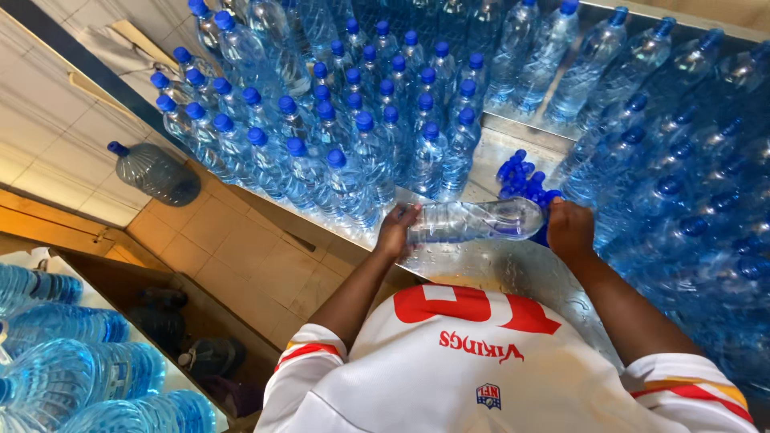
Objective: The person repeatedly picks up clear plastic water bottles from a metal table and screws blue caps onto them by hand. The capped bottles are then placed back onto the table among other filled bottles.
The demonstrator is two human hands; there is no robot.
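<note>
Right now the person holds a clear plastic water bottle [473,220] sideways above a wet, shiny steel table [513,269], one hand at each end. By the white jersey at the bottom, the view seems flipped top to bottom, so I take the hand at the picture's left as the right hand [395,230]: its fingers are closed around the bottle's base. The left hand [570,230] is curled over the neck end, gripping it, and hides whatever cap sits there.

Just behind the bottle, a small heap of loose blue screw caps [521,178] lies on the steel. Beyond that stand crowded rows of upright clear bottles with blue caps [353,128], filling most of the table, and taller capped bottles [690,184] pack the side beyond the left hand.

Off the table, a big blue-tinted water jug [156,172] stands on the tan tiled floor [233,256]. More large blue jugs [72,369] lie stacked on their sides in the corner.
</note>
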